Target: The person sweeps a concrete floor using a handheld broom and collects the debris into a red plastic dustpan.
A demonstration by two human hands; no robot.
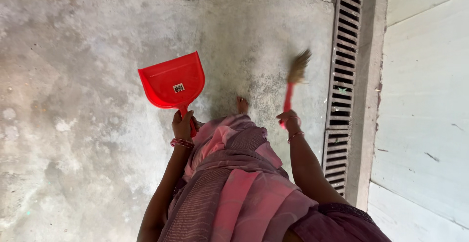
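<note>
My left hand [182, 123] grips the handle of a red plastic dustpan [172, 81], held out over the floor with its flat open edge pointing up and left. My right hand [288, 120] holds the red handle of a short broom [294, 75]; its straw-coloured bristles are blurred and sit near the concrete floor [88, 124], just left of the drain grate. Both wrists wear bangles. A bare foot [242, 105] shows between the hands, below pink and purple cloth.
A long metal drain grate [343, 76] runs along the right of the floor, bordered by a raised concrete kerb [369, 100]. Beyond it lies a pale painted surface [425, 100]. A crack crosses the stained floor near the top.
</note>
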